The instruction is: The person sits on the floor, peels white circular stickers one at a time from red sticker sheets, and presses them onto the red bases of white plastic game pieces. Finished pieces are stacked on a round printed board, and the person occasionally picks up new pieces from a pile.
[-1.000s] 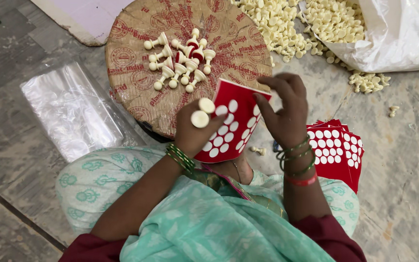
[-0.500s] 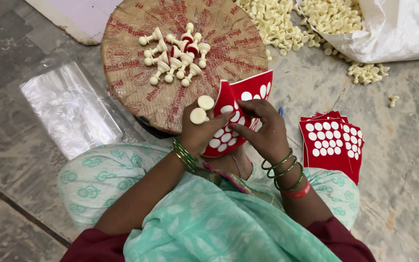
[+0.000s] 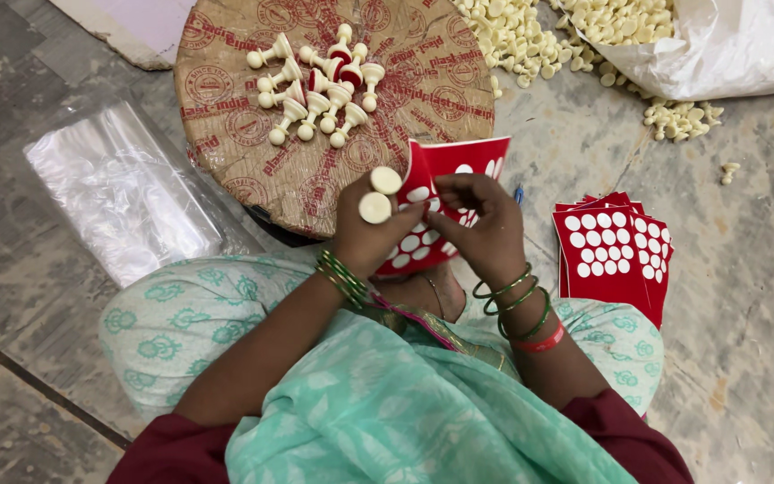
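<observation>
Left hand (image 3: 371,235) holds two cream pegs (image 3: 380,194); right hand (image 3: 485,231) picks at red sticker sheet (image 3: 445,184)

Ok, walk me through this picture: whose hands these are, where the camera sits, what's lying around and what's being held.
There is no machine here. The one view comes from a camera worn on a person's head, looking down at their own lap and hands as they sit on a stone floor.

The left hand holds two cream round-topped pegs and steadies a red sheet with white round spots. The right hand has its fingers on that sheet.

Ahead is a round paper-wrapped block with a cluster of finished pegs on top. To the right lie a stack of red sheets and a white sack spilling cream pieces. Clear plastic bags lie to the left.
</observation>
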Demonstrator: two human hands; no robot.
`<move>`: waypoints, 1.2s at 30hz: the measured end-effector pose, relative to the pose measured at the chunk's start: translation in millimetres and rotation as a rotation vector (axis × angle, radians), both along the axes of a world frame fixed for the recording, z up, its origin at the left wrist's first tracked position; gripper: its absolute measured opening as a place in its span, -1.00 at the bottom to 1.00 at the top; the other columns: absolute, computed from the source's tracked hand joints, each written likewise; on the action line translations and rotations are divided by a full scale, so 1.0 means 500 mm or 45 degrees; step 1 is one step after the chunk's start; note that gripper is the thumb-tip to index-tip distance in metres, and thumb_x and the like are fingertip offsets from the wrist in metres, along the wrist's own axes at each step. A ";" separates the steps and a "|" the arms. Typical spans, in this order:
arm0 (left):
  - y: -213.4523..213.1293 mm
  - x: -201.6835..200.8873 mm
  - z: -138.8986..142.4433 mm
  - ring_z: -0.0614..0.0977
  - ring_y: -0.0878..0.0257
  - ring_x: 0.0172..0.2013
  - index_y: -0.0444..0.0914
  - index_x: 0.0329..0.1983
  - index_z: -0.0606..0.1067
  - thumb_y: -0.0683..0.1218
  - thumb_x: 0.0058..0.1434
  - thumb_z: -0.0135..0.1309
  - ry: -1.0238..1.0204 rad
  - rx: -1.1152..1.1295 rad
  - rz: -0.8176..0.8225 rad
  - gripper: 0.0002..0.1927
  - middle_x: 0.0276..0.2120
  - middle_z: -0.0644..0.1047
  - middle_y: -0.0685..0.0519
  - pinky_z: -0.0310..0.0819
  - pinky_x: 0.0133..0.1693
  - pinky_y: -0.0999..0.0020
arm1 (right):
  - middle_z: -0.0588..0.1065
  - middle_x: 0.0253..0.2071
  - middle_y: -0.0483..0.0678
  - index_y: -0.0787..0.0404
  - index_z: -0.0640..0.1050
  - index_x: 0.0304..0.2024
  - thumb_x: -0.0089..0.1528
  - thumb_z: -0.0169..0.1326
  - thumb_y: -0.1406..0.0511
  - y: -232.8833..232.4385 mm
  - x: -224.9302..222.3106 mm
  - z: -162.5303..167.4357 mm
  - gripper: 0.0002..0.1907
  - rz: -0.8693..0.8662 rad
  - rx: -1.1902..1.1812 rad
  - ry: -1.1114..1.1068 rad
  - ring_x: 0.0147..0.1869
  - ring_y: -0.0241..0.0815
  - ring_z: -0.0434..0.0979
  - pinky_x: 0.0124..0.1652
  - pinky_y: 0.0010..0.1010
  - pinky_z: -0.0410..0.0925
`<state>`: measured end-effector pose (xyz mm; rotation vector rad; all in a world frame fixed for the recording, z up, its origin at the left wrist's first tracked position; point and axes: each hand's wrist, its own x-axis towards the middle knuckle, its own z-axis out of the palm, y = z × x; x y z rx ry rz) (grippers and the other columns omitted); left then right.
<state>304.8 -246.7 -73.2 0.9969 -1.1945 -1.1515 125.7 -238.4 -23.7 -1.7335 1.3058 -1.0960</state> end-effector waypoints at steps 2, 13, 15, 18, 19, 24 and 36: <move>-0.007 0.007 0.000 0.47 0.42 -0.43 -0.31 -0.32 0.47 -0.20 0.12 0.41 0.111 0.118 -0.048 -0.72 -0.46 0.45 0.15 0.40 -0.42 0.44 | 0.59 -0.08 -0.01 0.37 0.58 0.04 0.10 0.36 0.47 -0.001 -0.005 0.004 -0.55 -0.010 0.002 0.006 -0.04 -0.31 0.59 0.02 -0.46 0.48; -0.002 0.020 0.046 0.44 0.49 -0.49 -0.22 -0.45 0.41 -0.12 0.12 0.39 -0.061 -0.102 -0.163 -0.69 -0.54 0.43 0.23 0.36 -0.46 0.48 | 0.55 -0.16 0.00 0.39 0.45 0.00 0.17 0.29 0.54 0.035 -0.010 0.039 -0.61 -0.092 0.135 -0.353 -0.08 -0.31 0.57 -0.01 -0.47 0.51; 0.003 0.024 0.054 0.46 0.48 -0.47 -0.23 -0.41 0.43 -0.12 0.14 0.37 -0.087 -0.138 -0.137 -0.71 -0.52 0.45 0.21 0.39 -0.43 0.47 | 0.54 -0.15 -0.01 0.33 0.39 -0.01 0.15 0.29 0.55 0.033 -0.003 0.037 -0.56 -0.095 0.081 -0.375 -0.07 -0.31 0.58 0.00 -0.47 0.51; 0.012 0.028 0.064 0.52 0.44 -0.42 -0.26 -0.33 0.45 -0.14 0.16 0.36 -0.107 -0.179 -0.080 -0.74 -0.47 0.49 0.16 0.47 -0.37 0.45 | 0.53 -0.15 -0.01 0.28 0.32 0.00 0.16 0.30 0.56 0.029 0.007 0.033 -0.51 -0.089 0.032 -0.383 -0.06 -0.30 0.59 0.01 -0.47 0.52; 0.013 0.027 0.067 0.57 0.44 -0.38 -0.27 -0.28 0.47 -0.14 0.16 0.35 -0.086 -0.194 -0.070 -0.76 -0.42 0.55 0.15 0.52 -0.33 0.44 | 0.52 -0.15 -0.01 0.27 0.30 0.01 0.17 0.30 0.57 0.027 0.009 0.033 -0.50 -0.086 0.018 -0.382 -0.05 -0.30 0.59 0.01 -0.47 0.52; 0.010 0.029 0.077 0.69 0.36 -0.31 -0.31 -0.24 0.52 -0.16 0.16 0.36 -0.183 -0.238 0.011 -0.76 -0.37 0.63 0.07 0.61 -0.26 0.39 | 0.52 -0.18 0.01 0.25 0.29 0.05 0.13 0.30 0.58 0.021 0.021 0.036 -0.43 -0.094 0.028 -0.331 -0.09 -0.28 0.61 -0.08 -0.46 0.52; -0.010 0.024 0.001 0.52 0.38 -0.37 -0.35 -0.37 0.41 -0.25 0.12 0.44 0.224 0.150 -0.245 -0.66 -0.43 0.47 0.12 0.46 -0.34 0.36 | 0.49 0.02 -0.04 0.36 0.45 0.20 0.13 0.29 0.54 0.000 -0.023 0.030 -0.42 0.131 0.248 -0.319 0.08 -0.29 0.47 0.13 -0.42 0.42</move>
